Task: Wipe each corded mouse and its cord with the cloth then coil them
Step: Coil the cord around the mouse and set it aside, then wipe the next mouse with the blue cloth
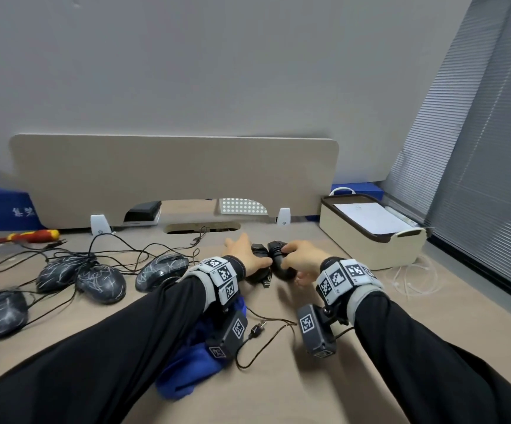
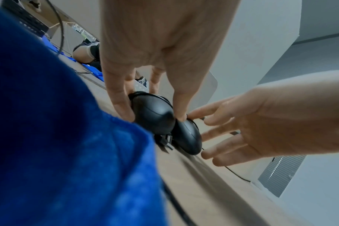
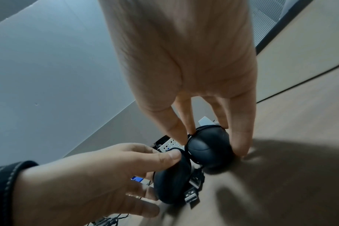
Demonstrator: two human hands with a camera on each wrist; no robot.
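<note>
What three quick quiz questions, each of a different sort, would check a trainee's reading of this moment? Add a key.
1. True or false: the blue cloth is held in the right hand.
2. How many scratched mice lie uncoiled to the left of the hands? A) two B) four C) six
3. Fill in: each hand holds a clean black mouse with its ____ wrapped round the body.

Key:
1. False. It lies on the desk under the left forearm. The left hand grips the left wrapped mouse, the right hand the right wrapped mouse.
2. B
3. cord
</note>
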